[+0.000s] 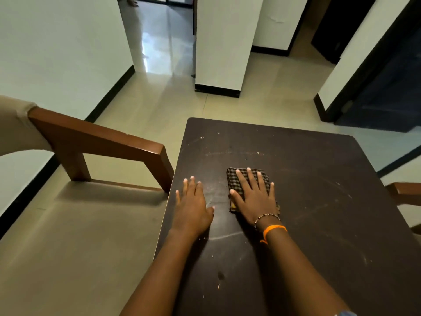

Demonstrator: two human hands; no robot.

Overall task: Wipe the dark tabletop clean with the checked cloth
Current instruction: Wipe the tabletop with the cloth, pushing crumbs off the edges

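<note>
Two flat hands: left hand [191, 201] on tabletop [307, 179], right hand [255, 195] pressing one cloth [237, 179].

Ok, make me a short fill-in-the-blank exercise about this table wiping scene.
1. The right hand presses flat on the folded ____ cloth.
2. The left hand rests on the dark brown ____.
3. An ____ band circles the right wrist.
4. The brown wooden chair stands ____ of the table.

Answers: checked; tabletop; orange; left

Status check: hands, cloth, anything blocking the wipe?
Right hand flat on the folded checked cloth, mid-table. Left hand flat on the bare tabletop beside it. Crumbs and smears remain; nothing in the way.
</note>
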